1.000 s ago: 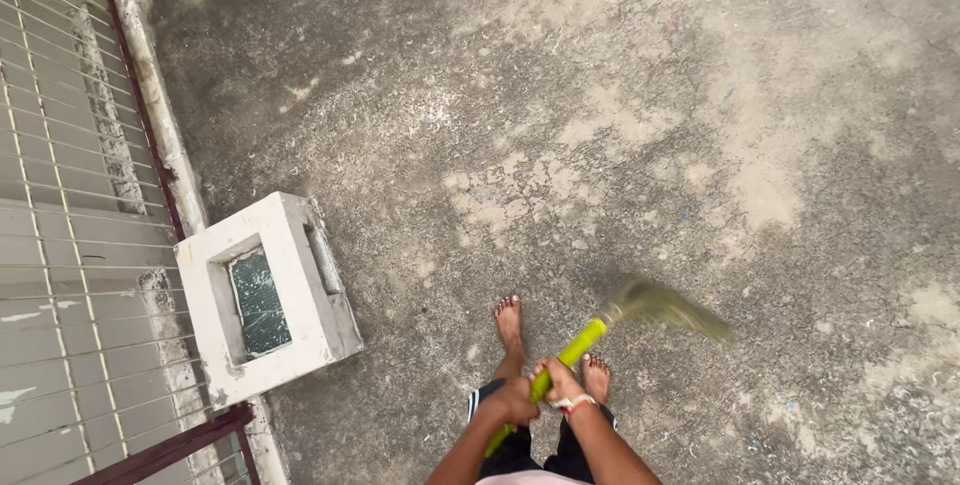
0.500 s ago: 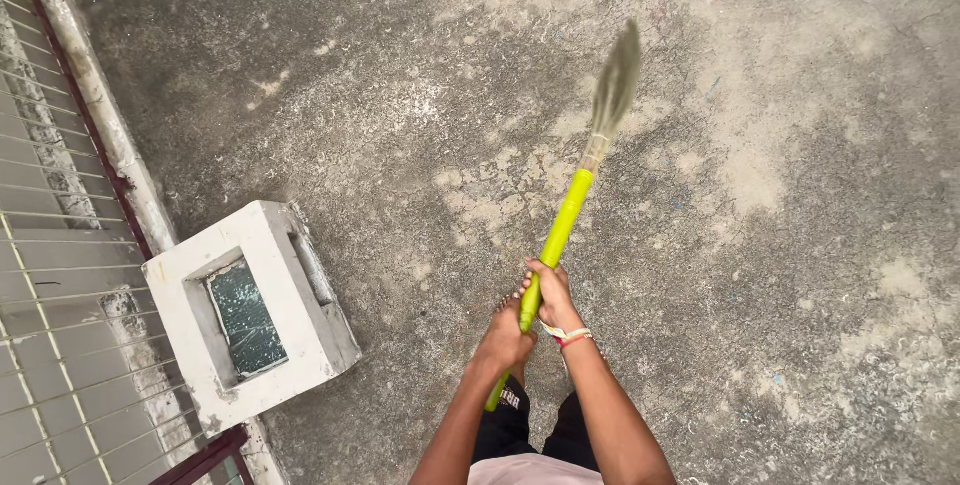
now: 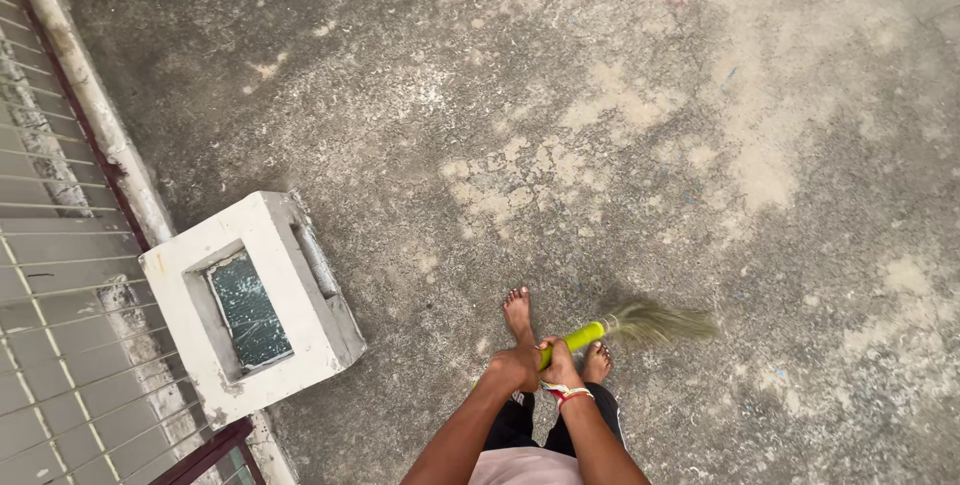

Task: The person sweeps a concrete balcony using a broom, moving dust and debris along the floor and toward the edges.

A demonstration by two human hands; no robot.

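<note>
Both hands hold 1 broom (image 3: 610, 329) low in the near middle of the scene. The left hand (image 3: 516, 367) is closed around the lime-green handle at its near part, and the right hand (image 3: 560, 365) is closed around the same handle just beside it, a little more to the right. On the right wrist there is a band (image 3: 568, 396) of red and white threads. The handle goes out to the right and slightly far, and its pale straw-coloured bristles (image 3: 660, 323) spread low over the concrete floor (image 3: 620, 125); they look blurred. The 2 bare feet stand just under the hands: the left foot (image 3: 518, 313) is a bit farther, the right foot (image 3: 597, 360) is beside the handle.

To the left, well apart from the broom, a white concrete box (image 3: 280, 275) stands on the floor. It is square, with a dark greenish glass pane (image 3: 248, 307) set in its top face. No label or sign shows on it. Behind it, at the left edge, a low concrete kerb (image 3: 90, 95) runs from near to far, with a metal railing (image 3: 60, 275) of thin bars and a dark red frame.
</note>
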